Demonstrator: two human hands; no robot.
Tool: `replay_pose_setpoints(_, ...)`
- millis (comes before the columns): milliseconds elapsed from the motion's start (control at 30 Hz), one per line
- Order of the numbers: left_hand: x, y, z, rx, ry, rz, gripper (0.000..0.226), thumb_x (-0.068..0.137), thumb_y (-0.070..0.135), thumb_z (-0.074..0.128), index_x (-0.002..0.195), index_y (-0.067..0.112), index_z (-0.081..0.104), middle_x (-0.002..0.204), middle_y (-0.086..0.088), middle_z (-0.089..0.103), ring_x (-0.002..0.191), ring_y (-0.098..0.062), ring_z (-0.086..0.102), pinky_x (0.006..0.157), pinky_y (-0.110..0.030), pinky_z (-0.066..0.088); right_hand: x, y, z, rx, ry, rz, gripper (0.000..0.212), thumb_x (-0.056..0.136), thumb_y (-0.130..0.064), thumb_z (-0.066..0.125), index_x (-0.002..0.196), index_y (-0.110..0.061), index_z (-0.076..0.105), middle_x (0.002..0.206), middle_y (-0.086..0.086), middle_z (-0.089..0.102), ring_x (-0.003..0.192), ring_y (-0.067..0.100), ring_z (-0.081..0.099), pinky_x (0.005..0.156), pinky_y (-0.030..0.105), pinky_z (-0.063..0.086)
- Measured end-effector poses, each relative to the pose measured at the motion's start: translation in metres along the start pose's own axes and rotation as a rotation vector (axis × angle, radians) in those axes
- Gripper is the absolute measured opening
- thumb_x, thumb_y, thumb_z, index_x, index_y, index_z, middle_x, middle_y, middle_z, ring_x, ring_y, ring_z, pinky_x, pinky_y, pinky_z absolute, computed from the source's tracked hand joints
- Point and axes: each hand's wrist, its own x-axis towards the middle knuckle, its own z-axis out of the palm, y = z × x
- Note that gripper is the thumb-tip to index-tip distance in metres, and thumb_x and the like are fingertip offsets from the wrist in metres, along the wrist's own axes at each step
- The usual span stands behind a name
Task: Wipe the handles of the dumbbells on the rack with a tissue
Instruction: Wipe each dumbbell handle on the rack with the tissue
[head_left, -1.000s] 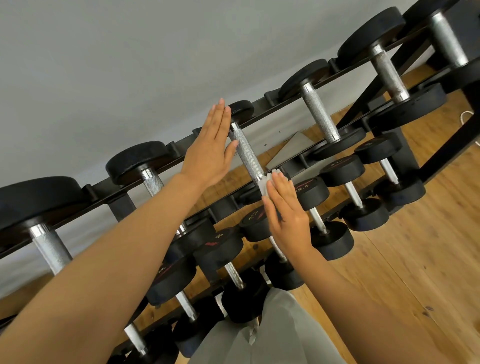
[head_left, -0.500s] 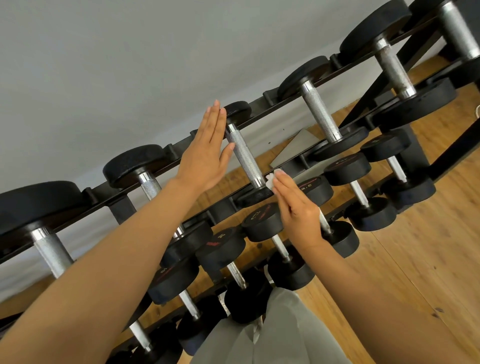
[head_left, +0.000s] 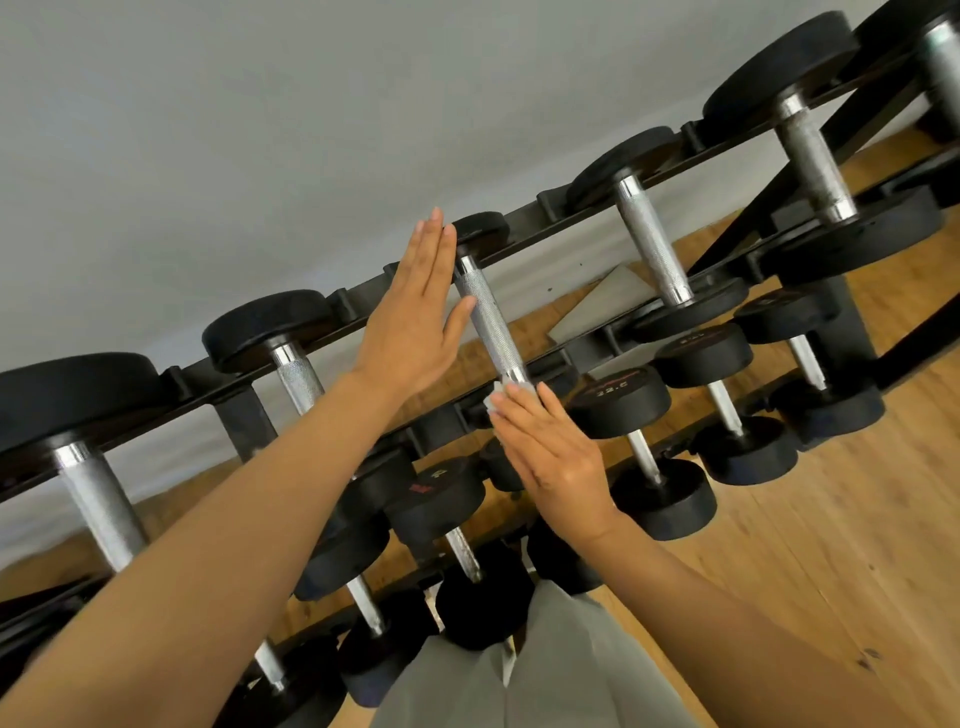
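Knurled steel handle (head_left: 489, 317) on the black rack (head_left: 540, 244), left hand (head_left: 415, 322) flat-fingered beside it, right hand (head_left: 550, 457) straight-fingered, pressing crumpled white tissue (head_left: 494, 397) (mostly hidden) at its lower end

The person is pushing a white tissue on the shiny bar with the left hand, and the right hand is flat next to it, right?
Not quite. The head view shows the right hand pressing the white tissue against the shiny bar, while the left hand is flat next to it.

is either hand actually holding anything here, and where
Only the tissue: straight fingers of the right hand press it against the handle's lower end. Left hand holds nothing.
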Motion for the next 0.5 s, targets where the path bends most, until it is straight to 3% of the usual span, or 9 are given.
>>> replay_pose_setpoints(200, 0.000, 0.010, 0.002, 0.002, 0.010, -0.068, 0.068, 0.107, 0.038, 0.031, 0.157, 0.009, -0.004, 0.166, -0.007, -0.010, 0.149, -0.012, -0.015, 0.126, -0.034, 0.006, 0.014, 0.017, -0.014, 0.043, -0.041, 0.002, 0.016, 0.090, -0.006, 0.070, 0.106, -0.001, 0.073, 0.121, 0.012, 0.067, 0.119, 0.019, 0.061, 0.102, 0.046, 0.048)
replay_pose_setpoints(367, -0.001, 0.010, 0.001, -0.025, 0.009, -0.079, 0.068, 0.107, 0.039, 0.032, 0.157, 0.011, -0.004, 0.167, -0.004, -0.011, 0.149, -0.011, -0.014, 0.126, -0.033, 0.010, 0.022, 0.022, -0.021, 0.033, -0.100, -0.028, 0.023, 0.089, -0.002, 0.070, 0.112, 0.003, 0.070, 0.118, 0.014, 0.068, 0.114, 0.018, 0.062, 0.102, 0.043, 0.049)
replay_pose_setpoints(500, -0.001, 0.010, -0.002, -0.004, -0.002, -0.056, 0.069, 0.107, 0.038, 0.034, 0.158, 0.009, -0.004, 0.167, -0.005, -0.010, 0.152, -0.014, -0.013, 0.125, -0.033, 0.010, 0.029, 0.025, -0.027, -0.061, -0.180, -0.114, 0.021, 0.093, -0.010, 0.065, 0.111, -0.001, 0.071, 0.116, 0.012, 0.069, 0.111, 0.019, 0.064, 0.100, 0.040, 0.049)
